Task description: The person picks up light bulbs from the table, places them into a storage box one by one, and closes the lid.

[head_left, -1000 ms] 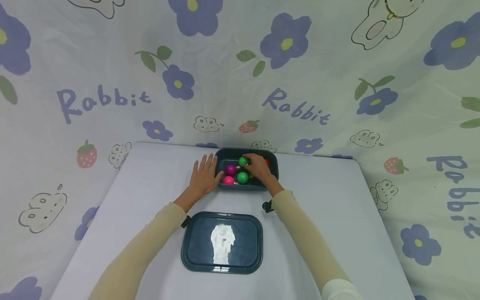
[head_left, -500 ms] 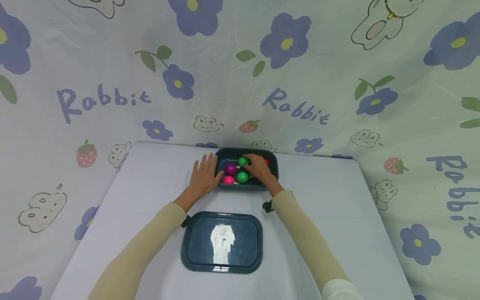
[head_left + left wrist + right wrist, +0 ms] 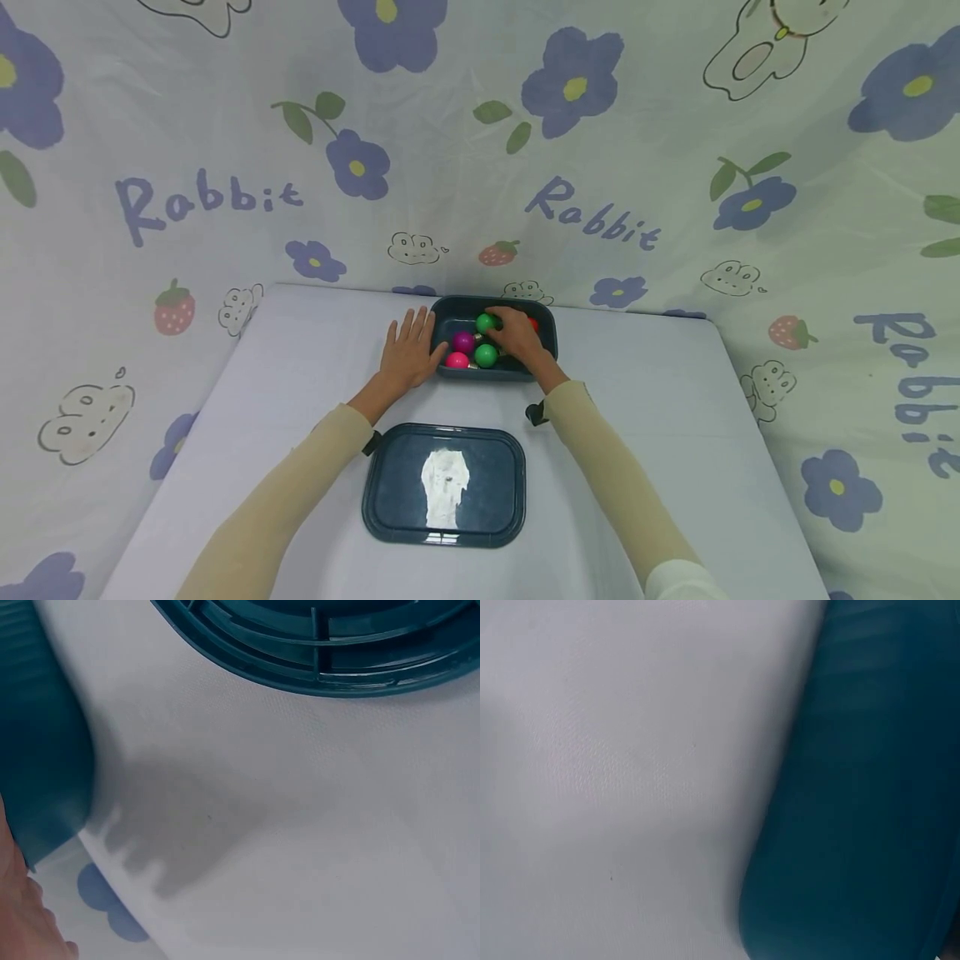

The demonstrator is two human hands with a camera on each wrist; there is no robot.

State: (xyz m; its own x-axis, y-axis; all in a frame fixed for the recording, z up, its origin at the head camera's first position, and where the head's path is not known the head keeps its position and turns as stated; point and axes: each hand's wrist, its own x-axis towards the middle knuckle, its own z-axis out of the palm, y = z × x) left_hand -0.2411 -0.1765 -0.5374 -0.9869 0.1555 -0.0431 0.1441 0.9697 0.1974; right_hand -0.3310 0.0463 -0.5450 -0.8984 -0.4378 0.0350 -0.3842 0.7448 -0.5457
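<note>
A dark teal box (image 3: 487,375) at the back of the table holds several coloured light bulbs. Inside it, my right hand (image 3: 517,335) pinches a green bulb (image 3: 485,322) between thumb and fingers. Beneath that lie a purple bulb (image 3: 462,342), a second green bulb (image 3: 486,356) and a pink bulb (image 3: 457,360). A red bulb (image 3: 533,324) shows partly behind the right hand. My left hand (image 3: 407,354) rests with straight, spread fingers against the box's left side. Part of that hand (image 3: 30,922) appears beside the box wall (image 3: 45,750) in the left wrist view.
A dark teal lid (image 3: 397,492) lies on the white table (image 3: 637,467) between the forearms, nearer than the box. Behind the table hangs a patterned cloth (image 3: 450,167). The box's outer wall (image 3: 855,787) fills the right side of the right wrist view.
The purple bulb has shifted slightly to the right and towards the front of the box. Both hands stay where they were.
</note>
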